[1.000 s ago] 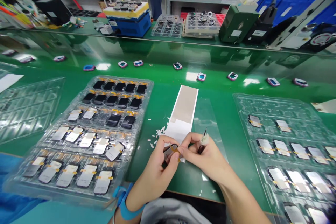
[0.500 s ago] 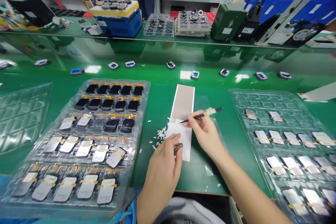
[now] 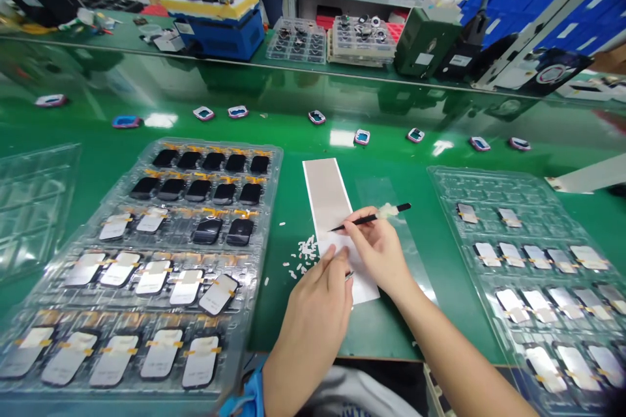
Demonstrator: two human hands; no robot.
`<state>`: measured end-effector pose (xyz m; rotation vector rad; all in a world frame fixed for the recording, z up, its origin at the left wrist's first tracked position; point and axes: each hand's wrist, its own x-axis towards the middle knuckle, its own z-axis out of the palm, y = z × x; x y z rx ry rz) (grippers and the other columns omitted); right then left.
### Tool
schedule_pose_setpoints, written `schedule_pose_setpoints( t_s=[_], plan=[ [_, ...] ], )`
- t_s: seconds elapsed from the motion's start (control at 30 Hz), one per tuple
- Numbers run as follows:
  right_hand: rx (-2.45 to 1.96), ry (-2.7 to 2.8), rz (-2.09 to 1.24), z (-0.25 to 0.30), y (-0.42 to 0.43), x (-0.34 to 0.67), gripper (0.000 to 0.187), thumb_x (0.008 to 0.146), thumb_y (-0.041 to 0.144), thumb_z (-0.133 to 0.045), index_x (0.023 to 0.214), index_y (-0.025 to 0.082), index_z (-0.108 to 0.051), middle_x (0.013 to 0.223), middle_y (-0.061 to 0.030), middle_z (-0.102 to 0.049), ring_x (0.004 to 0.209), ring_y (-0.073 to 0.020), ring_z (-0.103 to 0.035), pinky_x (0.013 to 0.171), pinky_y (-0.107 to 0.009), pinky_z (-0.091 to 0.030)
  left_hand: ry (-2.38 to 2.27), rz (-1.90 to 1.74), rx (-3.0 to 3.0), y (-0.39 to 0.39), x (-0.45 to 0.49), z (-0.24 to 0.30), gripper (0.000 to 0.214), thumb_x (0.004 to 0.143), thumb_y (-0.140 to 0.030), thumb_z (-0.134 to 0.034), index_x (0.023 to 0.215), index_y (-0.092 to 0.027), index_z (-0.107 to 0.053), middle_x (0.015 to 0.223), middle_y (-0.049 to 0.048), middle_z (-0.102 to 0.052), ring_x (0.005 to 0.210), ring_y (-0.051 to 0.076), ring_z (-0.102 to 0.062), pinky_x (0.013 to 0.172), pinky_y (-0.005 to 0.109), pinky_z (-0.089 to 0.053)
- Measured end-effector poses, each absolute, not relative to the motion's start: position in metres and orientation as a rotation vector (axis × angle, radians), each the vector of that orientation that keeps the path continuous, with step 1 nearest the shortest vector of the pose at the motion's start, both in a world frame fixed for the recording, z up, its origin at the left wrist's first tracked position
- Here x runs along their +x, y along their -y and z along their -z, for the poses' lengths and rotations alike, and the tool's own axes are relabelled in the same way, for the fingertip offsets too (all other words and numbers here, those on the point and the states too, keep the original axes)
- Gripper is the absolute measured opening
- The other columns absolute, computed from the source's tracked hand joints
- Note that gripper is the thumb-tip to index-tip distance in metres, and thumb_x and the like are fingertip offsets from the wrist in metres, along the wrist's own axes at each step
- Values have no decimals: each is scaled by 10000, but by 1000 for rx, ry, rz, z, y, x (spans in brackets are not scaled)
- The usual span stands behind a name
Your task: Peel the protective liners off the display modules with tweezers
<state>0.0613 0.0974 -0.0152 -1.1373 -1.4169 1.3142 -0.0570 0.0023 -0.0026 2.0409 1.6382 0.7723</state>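
My right hand (image 3: 379, 251) pinches black tweezers (image 3: 372, 216) whose tip rests on the grey part of a long white sticker strip (image 3: 327, 199). My left hand (image 3: 317, 303) is closed beside it over the strip's white end, gripping a small dark part that is almost hidden by the fingers. Small white paper scraps (image 3: 306, 251) lie just left of the strip.
A clear tray (image 3: 147, 254) of small black and silver screen parts lies at the left, a similar tray (image 3: 533, 260) at the right. Small framed parts (image 3: 362, 137) sit in a row across the green belt. A person stands at the far bench by a blue box (image 3: 220, 23).
My right hand left the part in my left hand and reached with the tweezers to the strip. The strip now lies turned, its near end further right. My left hand shifted slightly right.
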Motion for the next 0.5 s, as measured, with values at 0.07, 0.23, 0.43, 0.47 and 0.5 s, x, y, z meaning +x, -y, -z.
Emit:
schedule_pose_setpoints(
  t_s=[0.07, 0.23, 0.43, 0.47, 0.5],
  plan=[
    [-1137, 1389, -1317, 16, -97, 61, 235, 865, 411, -705, 894, 198, -611, 903, -42, -653, 817, -192, -709, 822, -371, -561, -1637, -777, 2049, -2, -57, 4, 155, 985, -94, -444, 1076, -161, -550, 1288, 249, -684, 1300, 386, -593, 931, 549, -578],
    [-1115, 1283, -1391, 5, -100, 65, 270, 834, 427, -745, 875, 211, -588, 820, -30, -702, 717, -180, -727, 781, -364, -592, -1662, -827, 1975, -4, -56, 1, 209, 991, -117, -450, 1168, -180, -541, 1295, 212, -690, 1273, 357, -622, 936, 513, -576],
    [-980, 1057, -1277, -21, -85, 82, 200, 831, 329, -780, 896, 212, -631, 836, -19, -717, 713, -180, -753, 751, -355, -639, -1645, -1022, 1655, -10, -58, -5, 133, 1006, -201, -467, 1094, -213, -567, 1120, 132, -738, 1061, 297, -707, 865, 434, -549],
    [-962, 1066, -1212, -23, -78, 84, 142, 861, 293, -755, 907, 215, -647, 859, -18, -702, 747, -182, -760, 748, -348, -648, -1626, -1087, 1549, -10, -58, -6, 97, 1010, -231, -481, 1052, -220, -568, 1053, 108, -742, 996, 273, -713, 845, 406, -543],
    [-942, 1075, -1146, -25, -71, 85, 84, 890, 259, -726, 921, 222, -658, 876, -14, -680, 784, -185, -766, 748, -339, -654, -1591, -1151, 1425, -10, -58, -8, 79, 1015, -263, -492, 1019, -226, -561, 988, 83, -740, 929, 245, -714, 821, 374, -538]
  ],
)
